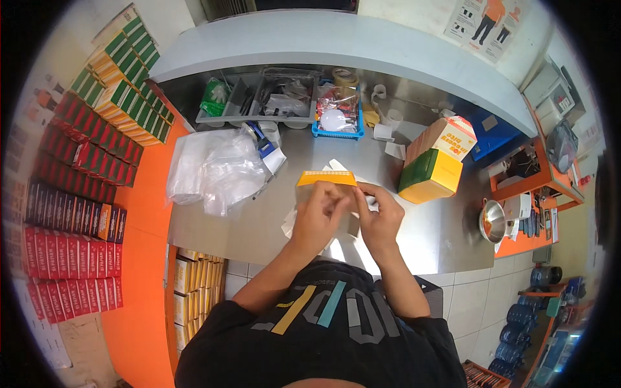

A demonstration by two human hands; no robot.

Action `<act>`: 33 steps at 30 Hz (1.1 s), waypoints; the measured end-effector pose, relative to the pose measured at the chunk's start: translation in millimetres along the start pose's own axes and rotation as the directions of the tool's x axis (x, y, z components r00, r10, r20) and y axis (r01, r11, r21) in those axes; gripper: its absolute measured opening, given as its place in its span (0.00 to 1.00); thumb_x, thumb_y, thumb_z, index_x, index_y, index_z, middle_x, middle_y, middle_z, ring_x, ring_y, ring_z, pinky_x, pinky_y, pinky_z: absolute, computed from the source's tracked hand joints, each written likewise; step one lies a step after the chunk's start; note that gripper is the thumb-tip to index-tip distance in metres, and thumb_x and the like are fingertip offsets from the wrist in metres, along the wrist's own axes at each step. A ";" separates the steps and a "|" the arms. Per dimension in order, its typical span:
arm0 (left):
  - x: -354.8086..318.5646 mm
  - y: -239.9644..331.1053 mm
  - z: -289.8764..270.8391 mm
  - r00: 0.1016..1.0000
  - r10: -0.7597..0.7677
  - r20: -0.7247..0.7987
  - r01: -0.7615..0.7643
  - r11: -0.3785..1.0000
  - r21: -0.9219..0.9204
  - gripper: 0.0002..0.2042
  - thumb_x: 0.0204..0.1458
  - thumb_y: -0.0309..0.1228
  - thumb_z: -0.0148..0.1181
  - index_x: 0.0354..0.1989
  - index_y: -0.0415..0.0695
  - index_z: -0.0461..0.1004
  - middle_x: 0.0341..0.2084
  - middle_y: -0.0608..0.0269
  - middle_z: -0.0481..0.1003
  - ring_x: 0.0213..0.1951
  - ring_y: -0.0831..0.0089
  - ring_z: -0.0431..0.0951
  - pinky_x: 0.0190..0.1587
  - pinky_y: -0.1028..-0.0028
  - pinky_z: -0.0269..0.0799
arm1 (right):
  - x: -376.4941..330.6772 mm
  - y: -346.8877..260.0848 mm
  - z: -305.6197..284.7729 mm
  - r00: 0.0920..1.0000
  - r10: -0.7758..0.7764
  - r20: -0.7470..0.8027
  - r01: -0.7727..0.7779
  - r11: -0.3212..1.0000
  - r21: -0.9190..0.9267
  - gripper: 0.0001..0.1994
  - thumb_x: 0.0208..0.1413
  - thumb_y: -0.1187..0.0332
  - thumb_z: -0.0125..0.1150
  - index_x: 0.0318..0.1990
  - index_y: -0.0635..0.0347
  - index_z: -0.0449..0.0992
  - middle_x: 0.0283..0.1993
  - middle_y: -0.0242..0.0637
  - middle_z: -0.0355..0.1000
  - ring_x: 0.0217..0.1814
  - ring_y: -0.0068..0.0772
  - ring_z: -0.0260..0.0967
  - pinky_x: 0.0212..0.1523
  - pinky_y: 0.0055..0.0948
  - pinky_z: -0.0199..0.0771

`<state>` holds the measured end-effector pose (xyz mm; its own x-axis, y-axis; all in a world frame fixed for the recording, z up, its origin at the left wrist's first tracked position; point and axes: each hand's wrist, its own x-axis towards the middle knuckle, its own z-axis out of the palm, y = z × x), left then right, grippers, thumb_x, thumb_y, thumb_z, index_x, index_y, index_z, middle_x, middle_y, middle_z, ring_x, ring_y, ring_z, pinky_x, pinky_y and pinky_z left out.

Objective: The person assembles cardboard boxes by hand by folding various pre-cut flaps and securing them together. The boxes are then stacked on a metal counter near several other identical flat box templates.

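A small cardboard box (327,177), with a yellow strip on its far edge and pale board elsewhere, is between my hands above the metal table. Curled fingers of my left hand (320,215) grip its near left part. On its right corner, my right hand (381,216) holds the board with thumb and fingers close together. My fingers hide much of the box's near side. White pieces of cardboard (289,223) show beneath and around it on the table. To the right stand a yellow-and-green box (432,174) and a white-and-orange carton (446,139).
Clear plastic bags (217,165) lie on the left of the metal table (446,239). Grey bins (284,97) and a blue basket (338,116) line the back beneath a shelf (336,39). A metal bowl (493,221) is at the right edge; stacked boxes (77,258) rise far left.
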<state>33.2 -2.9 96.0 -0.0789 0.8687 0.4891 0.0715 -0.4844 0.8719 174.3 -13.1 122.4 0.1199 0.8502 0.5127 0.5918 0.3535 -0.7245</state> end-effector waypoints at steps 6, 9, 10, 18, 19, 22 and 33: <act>8.1 40.1 -65.2 0.961 -0.264 0.078 0.243 0.948 0.206 0.09 0.59 0.29 0.64 0.41 0.40 0.70 0.29 0.68 0.78 0.31 0.83 0.77 0.31 0.80 0.71 | -2.7 4.2 -3.3 0.949 -0.315 -0.004 0.312 0.942 -0.126 0.09 0.50 0.79 0.66 0.40 0.62 0.79 0.41 0.42 0.79 0.41 0.44 0.79 0.42 0.35 0.79; 6.3 13.5 -63.1 0.847 -0.506 0.163 0.525 0.845 -0.101 0.19 0.62 0.36 0.61 0.56 0.42 0.66 0.38 0.64 0.76 0.39 0.82 0.74 0.36 0.79 0.67 | -19.8 -11.3 8.2 0.799 -0.449 0.400 0.415 0.893 0.173 0.12 0.47 0.80 0.64 0.40 0.57 0.79 0.53 0.46 0.74 0.53 0.51 0.74 0.50 0.40 0.78; 3.9 -1.3 -64.3 0.724 -0.614 0.315 0.690 0.663 -0.290 0.23 0.63 0.37 0.60 0.62 0.42 0.63 0.42 0.63 0.76 0.42 0.80 0.73 0.38 0.78 0.67 | -26.6 -14.5 13.9 0.755 -0.431 0.495 0.339 0.902 0.269 0.13 0.46 0.81 0.63 0.40 0.55 0.80 0.59 0.47 0.70 0.57 0.52 0.72 0.53 0.41 0.77; -29.0 -14.4 -43.2 0.869 -0.378 0.319 0.385 0.922 0.045 0.18 0.68 0.32 0.49 0.62 0.37 0.68 0.49 0.52 0.77 0.47 0.70 0.78 0.50 0.73 0.73 | -54.7 42.3 49.8 0.816 0.375 0.439 -0.576 0.469 0.670 0.17 0.61 0.76 0.58 0.56 0.61 0.63 0.48 0.39 0.72 0.46 0.29 0.75 0.46 0.26 0.73; -32.1 -13.3 -37.9 0.896 -0.297 0.330 0.292 0.954 0.068 0.17 0.68 0.30 0.48 0.61 0.38 0.72 0.46 0.50 0.75 0.45 0.64 0.77 0.49 0.72 0.72 | -47.1 42.3 47.6 0.797 0.426 0.428 -0.600 0.471 0.647 0.11 0.64 0.70 0.59 0.52 0.63 0.71 0.38 0.34 0.76 0.38 0.23 0.75 0.38 0.20 0.70; -39.6 -20.0 -32.8 0.949 -0.128 0.289 0.062 0.971 0.229 0.16 0.66 0.27 0.48 0.61 0.41 0.72 0.40 0.49 0.72 0.40 0.60 0.75 0.45 0.70 0.71 | -40.4 54.6 39.2 0.751 0.494 0.438 -0.660 0.572 0.487 0.09 0.64 0.68 0.60 0.45 0.65 0.78 0.32 0.33 0.78 0.33 0.19 0.74 0.34 0.19 0.69; -29.3 -30.1 -29.3 0.912 -0.403 0.077 0.406 0.913 -0.029 0.16 0.66 0.28 0.53 0.59 0.39 0.74 0.41 0.59 0.76 0.44 0.78 0.74 0.43 0.74 0.71 | -65.9 36.3 41.1 0.963 0.128 0.237 -0.173 0.968 0.179 0.10 0.63 0.70 0.61 0.45 0.69 0.77 0.36 0.38 0.78 0.40 0.29 0.76 0.44 0.28 0.74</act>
<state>4.2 -16.8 56.2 -0.0242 0.9954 0.0926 0.0041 -0.0925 0.9957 155.1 -40.2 43.3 0.0025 0.9566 0.2915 0.4093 0.2650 -0.8731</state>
